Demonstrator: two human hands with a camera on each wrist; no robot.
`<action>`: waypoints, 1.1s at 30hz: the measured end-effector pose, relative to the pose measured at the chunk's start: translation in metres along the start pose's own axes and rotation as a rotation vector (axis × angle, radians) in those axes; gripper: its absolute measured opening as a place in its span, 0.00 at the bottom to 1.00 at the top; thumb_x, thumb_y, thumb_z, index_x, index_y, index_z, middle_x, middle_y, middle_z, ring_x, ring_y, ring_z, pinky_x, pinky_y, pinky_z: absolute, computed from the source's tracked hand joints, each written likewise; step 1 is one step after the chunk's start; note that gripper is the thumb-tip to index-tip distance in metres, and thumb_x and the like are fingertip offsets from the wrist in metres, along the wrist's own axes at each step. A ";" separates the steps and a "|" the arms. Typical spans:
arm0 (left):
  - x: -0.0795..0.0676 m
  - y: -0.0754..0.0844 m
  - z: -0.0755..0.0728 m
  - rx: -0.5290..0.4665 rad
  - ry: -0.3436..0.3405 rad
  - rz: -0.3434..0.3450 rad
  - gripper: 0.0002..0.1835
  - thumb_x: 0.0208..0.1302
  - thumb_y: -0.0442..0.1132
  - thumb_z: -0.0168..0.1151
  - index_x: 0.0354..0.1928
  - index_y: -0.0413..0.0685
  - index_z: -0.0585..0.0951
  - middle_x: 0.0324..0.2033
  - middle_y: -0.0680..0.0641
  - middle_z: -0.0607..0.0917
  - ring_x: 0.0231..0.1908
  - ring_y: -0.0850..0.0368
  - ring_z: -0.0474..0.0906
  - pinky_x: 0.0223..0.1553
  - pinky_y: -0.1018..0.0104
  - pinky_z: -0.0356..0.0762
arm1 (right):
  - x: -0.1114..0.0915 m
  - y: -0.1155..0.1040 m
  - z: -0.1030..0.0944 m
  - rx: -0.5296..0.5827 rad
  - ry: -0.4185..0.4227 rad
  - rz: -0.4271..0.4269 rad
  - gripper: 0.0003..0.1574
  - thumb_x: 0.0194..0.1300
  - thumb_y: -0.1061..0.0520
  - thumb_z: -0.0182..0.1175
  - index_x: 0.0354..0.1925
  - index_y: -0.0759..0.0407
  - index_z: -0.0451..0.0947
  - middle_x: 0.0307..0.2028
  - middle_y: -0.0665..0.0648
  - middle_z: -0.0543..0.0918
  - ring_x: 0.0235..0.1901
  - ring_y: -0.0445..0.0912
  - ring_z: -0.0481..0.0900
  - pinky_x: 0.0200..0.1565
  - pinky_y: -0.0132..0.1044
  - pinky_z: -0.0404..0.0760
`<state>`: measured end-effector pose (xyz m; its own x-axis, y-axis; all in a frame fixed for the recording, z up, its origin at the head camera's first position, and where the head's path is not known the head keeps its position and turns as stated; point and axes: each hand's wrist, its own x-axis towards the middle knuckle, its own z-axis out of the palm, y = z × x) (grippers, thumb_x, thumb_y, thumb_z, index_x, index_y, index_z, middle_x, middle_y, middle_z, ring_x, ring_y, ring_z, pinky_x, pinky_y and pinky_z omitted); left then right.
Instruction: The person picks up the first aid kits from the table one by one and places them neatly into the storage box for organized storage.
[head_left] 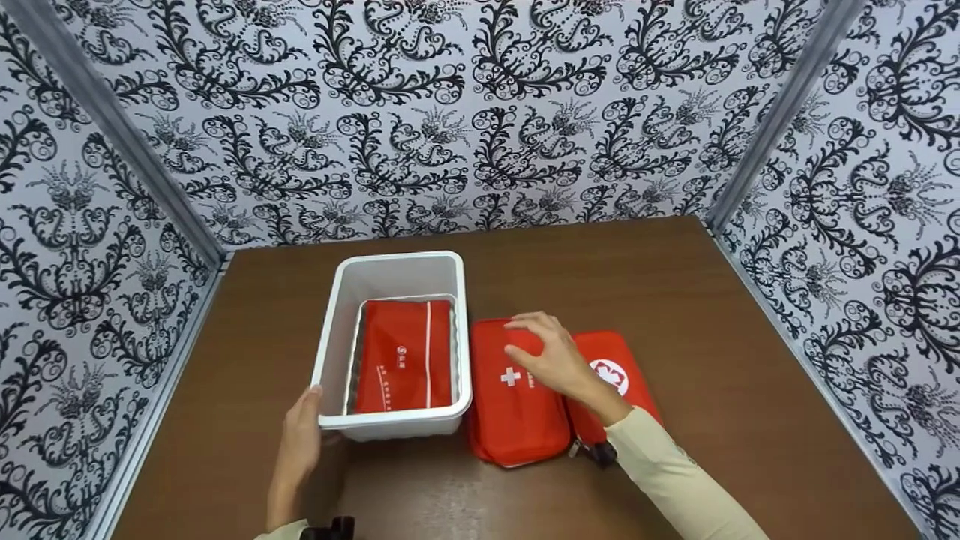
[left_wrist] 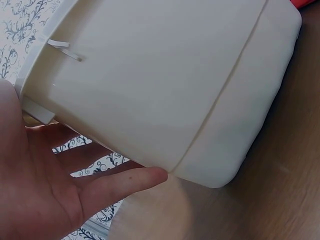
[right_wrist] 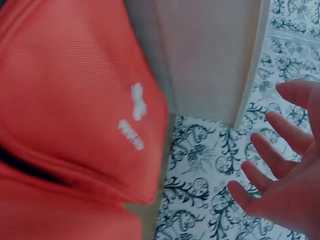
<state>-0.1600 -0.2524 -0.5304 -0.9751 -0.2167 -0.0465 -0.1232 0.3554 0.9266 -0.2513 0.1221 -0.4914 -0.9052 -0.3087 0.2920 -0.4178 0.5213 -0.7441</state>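
Observation:
A white plastic bin (head_left: 397, 424) stands left of the middle, with a flat red pouch (head_left: 397, 352) lying inside it. My left hand (head_left: 301, 433) holds the bin at its near left corner; in the left wrist view, the thumb lies against the outer wall and the other fingers go round the corner, partly hidden. Over the red first-aid case (head_left: 517, 420) with a white cross, right of the bin, hovers my right hand (head_left: 559, 360). Its fingers are spread and loosely bent, with nothing between them, as the right wrist view (right_wrist: 285, 175) also shows.
A second red case (head_left: 626, 360) with a round white emblem lies beside the first, a dark strap (head_left: 602, 454) at its near end. The brown tabletop (head_left: 720, 322) is bounded by patterned walls (head_left: 450, 150) at the back and both sides.

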 end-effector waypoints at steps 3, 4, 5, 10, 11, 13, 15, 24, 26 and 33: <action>0.000 0.000 -0.001 -0.001 0.004 -0.004 0.31 0.81 0.45 0.32 0.72 0.23 0.58 0.71 0.24 0.60 0.74 0.30 0.54 0.77 0.38 0.51 | -0.006 0.008 0.000 -0.012 0.014 0.033 0.23 0.62 0.56 0.70 0.56 0.55 0.82 0.59 0.59 0.80 0.62 0.58 0.72 0.65 0.62 0.72; 0.000 0.001 -0.001 0.001 0.002 -0.003 0.32 0.81 0.45 0.32 0.72 0.23 0.58 0.71 0.24 0.60 0.74 0.30 0.54 0.77 0.38 0.51 | -0.008 0.011 -0.001 -0.014 0.022 0.040 0.23 0.62 0.56 0.70 0.56 0.56 0.82 0.59 0.60 0.80 0.63 0.58 0.72 0.64 0.63 0.72; 0.000 0.001 -0.001 0.006 0.000 -0.002 0.32 0.81 0.45 0.32 0.72 0.23 0.58 0.71 0.24 0.60 0.74 0.30 0.53 0.77 0.38 0.51 | -0.010 0.015 -0.001 -0.019 0.031 0.046 0.23 0.61 0.57 0.70 0.56 0.56 0.82 0.59 0.60 0.80 0.63 0.59 0.72 0.64 0.63 0.71; -0.001 0.002 -0.001 -0.004 0.002 -0.005 0.32 0.82 0.46 0.32 0.72 0.24 0.57 0.72 0.25 0.60 0.75 0.31 0.54 0.77 0.39 0.52 | -0.020 0.027 -0.005 -0.053 0.036 0.073 0.25 0.61 0.56 0.71 0.56 0.57 0.81 0.60 0.62 0.79 0.63 0.59 0.71 0.64 0.64 0.69; -0.001 0.002 -0.001 -0.011 0.005 -0.008 0.32 0.82 0.46 0.32 0.73 0.24 0.57 0.72 0.25 0.60 0.74 0.32 0.54 0.77 0.39 0.53 | -0.021 0.030 -0.006 -0.065 0.030 0.080 0.25 0.61 0.56 0.71 0.57 0.57 0.81 0.60 0.62 0.79 0.63 0.58 0.71 0.64 0.64 0.68; -0.002 0.002 -0.001 -0.016 0.007 -0.014 0.32 0.81 0.46 0.32 0.73 0.24 0.57 0.72 0.25 0.61 0.74 0.32 0.56 0.74 0.39 0.59 | -0.024 0.033 -0.009 -0.085 0.021 0.091 0.25 0.61 0.55 0.71 0.57 0.56 0.81 0.60 0.61 0.78 0.63 0.58 0.71 0.64 0.65 0.66; -0.003 0.001 0.000 -0.022 0.005 -0.021 0.32 0.81 0.46 0.31 0.73 0.25 0.57 0.71 0.24 0.61 0.73 0.32 0.57 0.69 0.39 0.69 | -0.026 0.036 -0.013 -0.100 0.022 0.106 0.26 0.61 0.55 0.71 0.57 0.56 0.81 0.61 0.61 0.78 0.64 0.58 0.71 0.64 0.65 0.64; -0.002 0.001 0.002 -0.033 0.008 -0.014 0.32 0.81 0.46 0.32 0.73 0.24 0.57 0.72 0.25 0.60 0.73 0.32 0.57 0.72 0.40 0.64 | -0.034 0.048 -0.033 -0.159 0.097 0.060 0.27 0.59 0.58 0.72 0.56 0.61 0.80 0.61 0.64 0.76 0.64 0.64 0.68 0.62 0.67 0.63; -0.002 0.002 0.001 -0.016 0.008 -0.004 0.32 0.81 0.46 0.32 0.72 0.23 0.57 0.71 0.25 0.60 0.74 0.32 0.54 0.77 0.39 0.53 | -0.036 0.052 -0.037 -0.191 0.131 0.031 0.26 0.57 0.59 0.72 0.55 0.61 0.81 0.60 0.65 0.77 0.63 0.65 0.70 0.60 0.66 0.65; -0.002 0.002 0.000 0.020 -0.003 -0.006 0.32 0.82 0.46 0.30 0.72 0.23 0.57 0.72 0.24 0.59 0.75 0.30 0.52 0.78 0.39 0.50 | -0.045 0.063 -0.044 -0.239 0.161 0.059 0.27 0.55 0.62 0.72 0.55 0.61 0.81 0.60 0.65 0.77 0.63 0.64 0.70 0.56 0.62 0.68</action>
<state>-0.1579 -0.2512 -0.5284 -0.9749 -0.2162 -0.0532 -0.1327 0.3723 0.9186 -0.2404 0.2041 -0.5249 -0.9214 -0.1518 0.3578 -0.3527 0.7134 -0.6055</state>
